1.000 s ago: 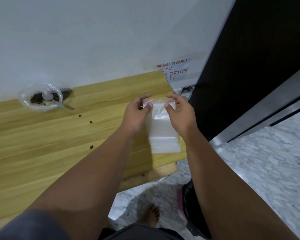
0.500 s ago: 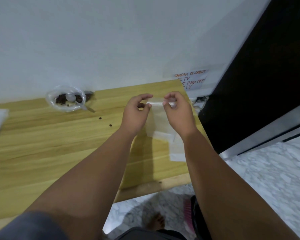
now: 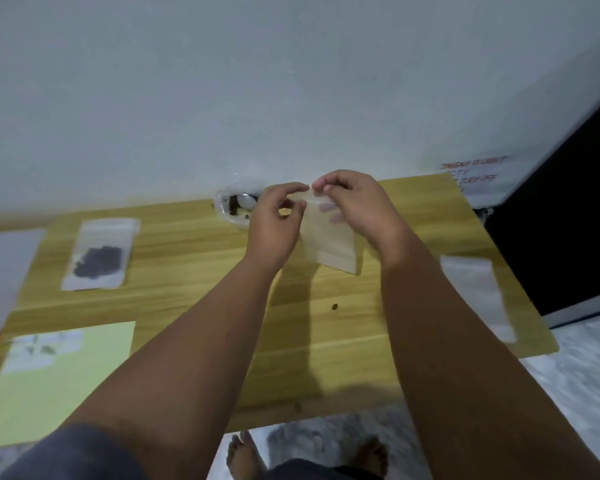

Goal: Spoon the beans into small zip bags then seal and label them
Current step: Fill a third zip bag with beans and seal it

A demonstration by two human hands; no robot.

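An empty clear zip bag [image 3: 331, 244] hangs above the wooden table [image 3: 194, 271], held at its top edge by both hands. My left hand [image 3: 274, 220] pinches the left end of the mouth and my right hand [image 3: 357, 209] pinches the right end. Behind my left hand, by the wall, a crumpled clear bag of beans [image 3: 234, 206] holds a spoon [image 3: 247, 200], partly hidden. A filled zip bag of dark beans [image 3: 99, 258] lies flat at the table's left.
More empty zip bags [image 3: 478, 296] lie along the table's right edge. A pale yellow sheet [image 3: 59, 382] with white labels [image 3: 44, 348] sits at the front left. Two loose beans [image 3: 334, 306] lie on the wood. The wall runs close behind; the floor and my feet show below the front edge.
The view has swung left, so the filled bag, yellow sheet and spare bags now show. My hands carried the empty bag left toward the bean bag, still pinching its top.
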